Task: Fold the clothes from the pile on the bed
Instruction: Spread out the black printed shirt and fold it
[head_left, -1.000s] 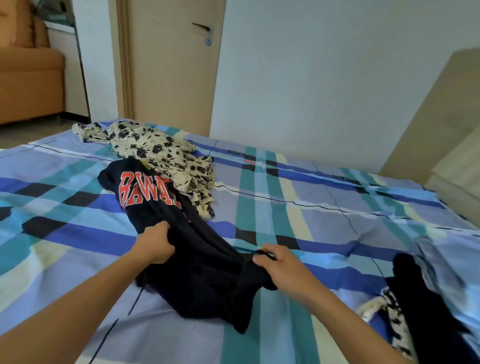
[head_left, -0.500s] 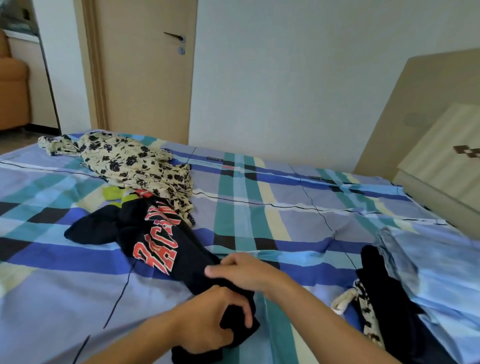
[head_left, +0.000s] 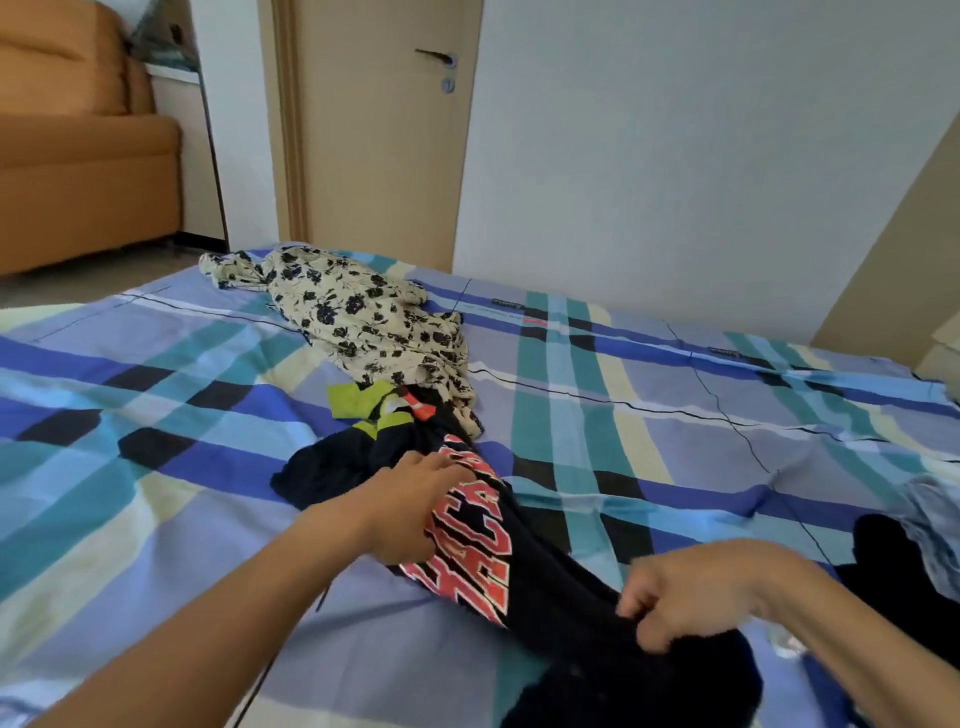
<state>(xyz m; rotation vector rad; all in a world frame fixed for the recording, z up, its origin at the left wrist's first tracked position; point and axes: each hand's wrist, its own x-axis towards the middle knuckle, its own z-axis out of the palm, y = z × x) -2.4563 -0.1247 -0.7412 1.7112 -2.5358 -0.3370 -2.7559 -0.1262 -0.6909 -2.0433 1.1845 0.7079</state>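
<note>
**Soft black shirt, bunched long across the bed**

The left grip (head_left: 410, 504) lies on the black shirt (head_left: 550, 582), its fingers reaching over the red lettering (head_left: 467, 551). Whether they pinch cloth underneath cannot be told. The shirt runs as a rumpled rope from mid-bed down toward the near right. There the right grip (head_left: 691, 592) has its fingers curled, pinching a dark edge of it.

It looks light, limp and not slippery, so it should sag wherever it is not held, and it will not break. It probably handles best taken by two corners of one edge, shaken out, and laid flat before any fold. A hold in the middle of the bunch would only drag the creases along.

At far left, off the bed (head_left: 156, 415), stands an orange sofa (head_left: 78, 156), out of the way. Further up the bed lies a cream flowered garment (head_left: 358, 317). A yellow-green piece (head_left: 356, 400) touches the shirt's far end and may get dragged along with it. Behind is a closed door (head_left: 384, 156). At the right edge a dark heap (head_left: 893, 571) and a pale blue garment (head_left: 935, 514) crowd that side, so the open checked cover in the middle seems the better place to spread it.
</note>
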